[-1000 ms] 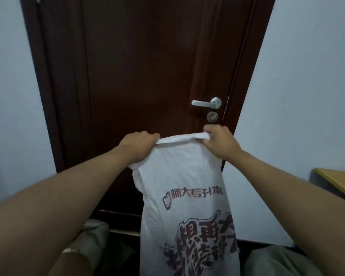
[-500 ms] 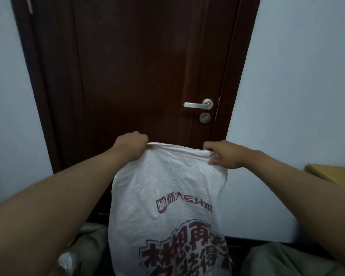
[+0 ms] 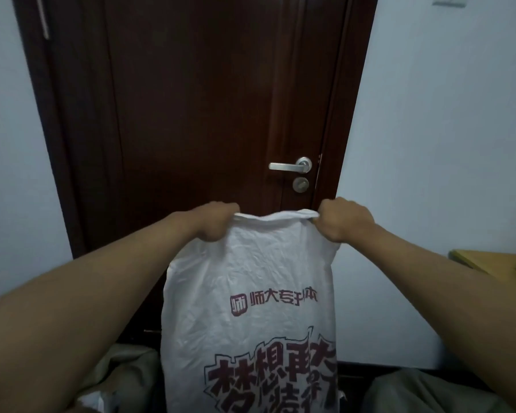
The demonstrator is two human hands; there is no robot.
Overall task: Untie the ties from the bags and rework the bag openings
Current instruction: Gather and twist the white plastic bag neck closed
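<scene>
White plastic, printed with dark red characters, hangs as a tall bag [image 3: 251, 293] in front of the dark brown door [image 3: 197, 114], held up by its top edge between the two hands. The left hand [image 3: 213, 222] is closed in a fist on the left corner of the rim, and the right hand [image 3: 344, 219] is closed in a fist on the right corner; the fingers of both are curled under and hidden, so how much plastic each has bunched inside cannot be told. Half a second ago the hands were spread wider and lower, with the rim stretched out flat and the right hand lying more loosely along it; now they have come closer together and lifted, and the rim between them is gathered into a rolled, slightly sagging band. No tie shows anywhere on the opening. That suggests the untying of this bag is done and the step in hand is reworking the mouth, probably rolling or folding the edge. More pale bags [image 3: 122, 374] lie low on the floor on either side, likely yet to be handled.
</scene>
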